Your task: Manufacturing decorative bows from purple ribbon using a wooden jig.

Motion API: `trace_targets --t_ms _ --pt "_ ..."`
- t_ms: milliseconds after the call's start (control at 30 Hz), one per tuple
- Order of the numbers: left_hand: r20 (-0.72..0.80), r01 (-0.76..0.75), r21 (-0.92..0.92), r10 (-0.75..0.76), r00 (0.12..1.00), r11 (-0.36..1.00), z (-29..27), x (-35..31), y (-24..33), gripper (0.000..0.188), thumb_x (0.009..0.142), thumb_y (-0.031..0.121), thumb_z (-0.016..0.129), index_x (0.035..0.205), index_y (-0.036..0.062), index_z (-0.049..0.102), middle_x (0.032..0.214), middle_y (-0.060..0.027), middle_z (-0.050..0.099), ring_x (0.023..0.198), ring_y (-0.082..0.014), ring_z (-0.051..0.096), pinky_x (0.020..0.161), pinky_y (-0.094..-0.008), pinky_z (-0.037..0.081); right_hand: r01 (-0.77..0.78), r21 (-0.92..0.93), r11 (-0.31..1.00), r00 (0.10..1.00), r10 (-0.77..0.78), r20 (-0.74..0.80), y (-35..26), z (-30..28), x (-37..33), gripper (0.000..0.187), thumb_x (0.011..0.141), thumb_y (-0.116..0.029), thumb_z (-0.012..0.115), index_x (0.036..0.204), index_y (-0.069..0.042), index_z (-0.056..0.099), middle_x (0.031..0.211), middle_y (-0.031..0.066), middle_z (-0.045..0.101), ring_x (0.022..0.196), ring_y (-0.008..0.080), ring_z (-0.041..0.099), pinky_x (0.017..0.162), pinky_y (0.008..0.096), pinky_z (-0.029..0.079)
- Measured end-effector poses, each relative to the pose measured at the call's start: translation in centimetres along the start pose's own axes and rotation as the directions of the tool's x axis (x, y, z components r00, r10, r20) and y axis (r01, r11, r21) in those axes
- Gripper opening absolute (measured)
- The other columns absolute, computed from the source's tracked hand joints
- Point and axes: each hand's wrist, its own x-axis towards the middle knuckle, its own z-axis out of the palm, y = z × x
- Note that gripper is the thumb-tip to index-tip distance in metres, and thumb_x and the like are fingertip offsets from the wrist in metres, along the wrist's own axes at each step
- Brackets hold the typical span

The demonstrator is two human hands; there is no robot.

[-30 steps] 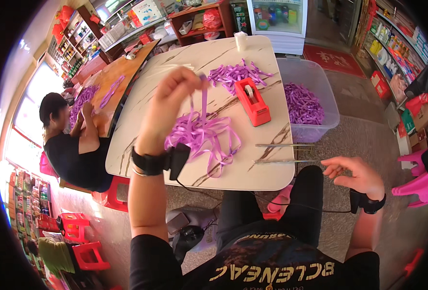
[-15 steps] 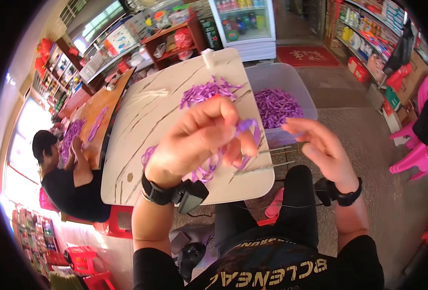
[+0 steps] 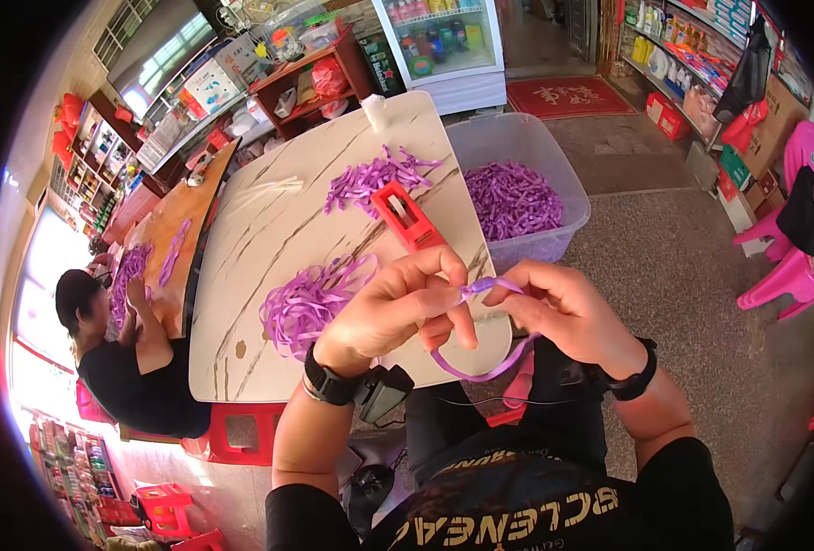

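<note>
Hands (image 3: pixel 396 308) pinching purple ribbon (image 3: pixel 479 377), near corner of marbled table (image 3: pixel 232 294); speckled floor (image 3: pixel 660 253) rightward

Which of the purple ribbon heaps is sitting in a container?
The ribbon heap in the translucent tub, just right of the marble-patterned table. The tub surrounds it; the other heaps lie on that table and the wooden table.

The ribbon (image 3: pixel 482 376) at lower centre and tangled ribbons (image 3: pixel 299 310) left of it are purple, the tabletop (image 3: pixel 242 253) white with brown marble-like veins, the tape dispenser (image 3: pixel 412 223) red, the plastic chair (image 3: pixel 798 268) at far right pink, the T-shirt (image 3: pixel 517 491) at bottom black with yellow lettering.
</note>
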Motion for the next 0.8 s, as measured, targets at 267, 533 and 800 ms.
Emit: trace_targets --t_ms 267,533,800 --pt "-0.086 0.131 0.202 -0.115 0.990 0.971 0.8 0.4 0.0 0.021 0.089 0.019 0.046 0.099 0.0013 0.051 0.072 -0.0096 0.063 0.056 -0.0075 0.053 0.052 -0.0180 0.041 -0.042 -0.128 0.991 0.993 0.027 -0.116 0.3 -1.1 -0.6 0.012 0.085 -0.011 0.051 0.090 0.000 0.055 0.068 -0.0054 0.045 0.060 0.0016 0.036 0.052 0.0179 0.030" --pt "-0.040 0.114 0.314 -0.107 0.993 0.943 1.3 3.0 -1.5 0.021 0.087 0.021 0.051 0.088 0.0012 0.059 0.072 -0.0066 0.062 0.063 -0.0069 0.055 0.058 -0.0188 0.041 -0.045 -0.233 0.971 0.981 -0.001 -0.192 0.3 -2.1 -1.9 0.014 0.083 -0.006 0.050 0.097 -0.001 0.052 0.086 -0.0007 0.051 0.074 0.0043 0.043 0.066 0.0191 0.036" --pt "-0.098 -0.116 0.377 0.164 0.982 0.919 2.9 6.5 -3.1 0.021 0.085 0.019 0.056 0.088 0.0004 0.065 0.090 -0.0027 0.052 0.086 -0.0104 0.048 0.079 -0.0244 0.036 0.065 -0.248 0.966 0.857 -0.182 -0.482 1.7 -2.3 -4.2 0.012 0.081 -0.004 0.054 0.093 -0.003 0.054 0.065 -0.0032 0.051 0.054 0.0010 0.043 0.049 0.0163 0.032"
